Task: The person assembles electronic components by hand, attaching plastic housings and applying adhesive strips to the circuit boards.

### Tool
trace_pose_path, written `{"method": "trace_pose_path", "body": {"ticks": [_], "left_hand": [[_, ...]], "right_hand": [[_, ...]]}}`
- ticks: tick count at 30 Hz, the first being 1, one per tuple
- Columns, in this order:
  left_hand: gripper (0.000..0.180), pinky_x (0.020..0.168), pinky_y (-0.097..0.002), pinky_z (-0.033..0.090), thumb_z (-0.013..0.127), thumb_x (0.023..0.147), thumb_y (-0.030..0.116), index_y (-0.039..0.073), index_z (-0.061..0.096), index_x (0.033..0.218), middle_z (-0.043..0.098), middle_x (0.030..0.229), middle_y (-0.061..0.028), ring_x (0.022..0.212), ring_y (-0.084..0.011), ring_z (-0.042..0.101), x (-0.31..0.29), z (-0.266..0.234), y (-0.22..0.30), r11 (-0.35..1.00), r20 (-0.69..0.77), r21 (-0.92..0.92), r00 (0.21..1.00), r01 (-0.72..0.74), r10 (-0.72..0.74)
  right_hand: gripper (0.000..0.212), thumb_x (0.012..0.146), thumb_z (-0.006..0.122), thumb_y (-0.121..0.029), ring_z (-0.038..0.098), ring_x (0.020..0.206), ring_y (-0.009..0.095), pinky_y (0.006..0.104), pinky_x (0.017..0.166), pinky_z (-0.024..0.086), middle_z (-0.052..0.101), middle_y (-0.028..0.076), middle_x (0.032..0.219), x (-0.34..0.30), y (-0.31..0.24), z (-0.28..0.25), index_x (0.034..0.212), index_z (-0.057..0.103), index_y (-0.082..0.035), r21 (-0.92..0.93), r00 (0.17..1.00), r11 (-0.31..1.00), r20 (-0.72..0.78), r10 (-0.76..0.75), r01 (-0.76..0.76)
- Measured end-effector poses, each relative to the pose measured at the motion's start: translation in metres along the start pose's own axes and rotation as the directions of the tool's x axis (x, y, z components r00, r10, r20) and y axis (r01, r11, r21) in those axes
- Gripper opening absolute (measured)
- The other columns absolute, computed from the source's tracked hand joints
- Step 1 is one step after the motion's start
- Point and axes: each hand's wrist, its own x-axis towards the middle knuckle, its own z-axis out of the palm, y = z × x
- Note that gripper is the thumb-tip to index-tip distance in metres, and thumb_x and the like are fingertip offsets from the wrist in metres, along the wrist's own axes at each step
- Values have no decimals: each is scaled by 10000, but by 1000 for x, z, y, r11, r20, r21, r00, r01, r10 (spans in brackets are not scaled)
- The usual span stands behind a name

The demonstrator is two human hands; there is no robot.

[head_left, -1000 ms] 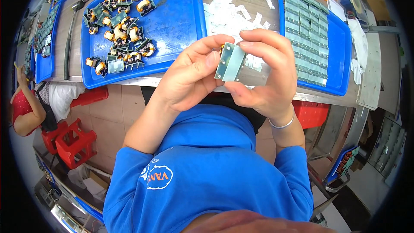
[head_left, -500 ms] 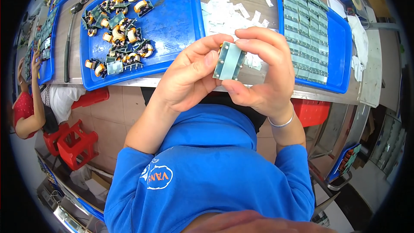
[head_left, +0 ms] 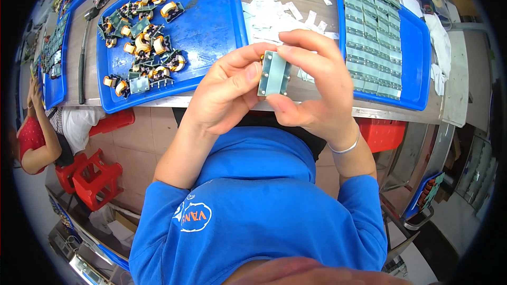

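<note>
Between both hands, above the table's front edge, is a small green circuit board (head_left: 275,75) with a pale strip down its middle and solder points along its sides. My left hand (head_left: 224,92) pinches its left edge between thumb and fingers. My right hand (head_left: 322,87) curves round the other side, its fingertips at the top edge and its thumb at the bottom edge. The board's underside is hidden. To the left, a blue tray (head_left: 211,31) holds a heap of similar boards (head_left: 142,42) carrying copper-wound coils.
A second blue tray (head_left: 414,68) on the right holds rows of flat green boards (head_left: 372,39). White paper slips (head_left: 269,18) lie between the trays. A black-handled tool (head_left: 83,58) lies at left. Red stools (head_left: 97,179) and a person in red (head_left: 34,142) are further left.
The circuit board and both hands have shifted slightly left. My right fingertips have slid along the board's top edge. The person at left has moved their hands.
</note>
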Motion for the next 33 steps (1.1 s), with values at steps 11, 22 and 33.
{"method": "trace_pose_path", "body": {"ticks": [11, 22, 33], "left_hand": [[195, 746, -332, 511, 500, 890, 113, 73, 494, 1081, 570, 1042, -89, 894, -174, 582, 3, -1, -2, 997, -209, 53, 976, -48, 58], [337, 768, -352, 514, 449, 922, 221, -37, 534, 1121, 575, 1027, -131, 888, -219, 598, 14, 11, -8, 939, -167, 304, 980, 160, -113], [328, 809, -357, 490, 470, 884, 98, -43, 455, 1180, 568, 1063, -192, 935, -247, 586, 15, 28, -31, 895, -8, 288, 935, 341, -354]], "right_hand": [[542, 650, 727, -279, 523, 988, 309, 368, 832, 437, 493, 178, 1176, -6, -5, -4, 1105, 553, -40, -145, 994, 989, 111, 23, -7], [284, 653, 627, 13, 568, 872, 262, 337, 721, 450, 585, 101, 1029, -15, -12, -44, 925, 638, -68, -184, 991, 982, 117, 62, -39], [101, 805, 559, 10, 548, 826, 149, 254, 731, 443, 583, 66, 883, -45, -3, -99, 883, 623, 17, 369, 817, 740, 104, 567, -562]]}}
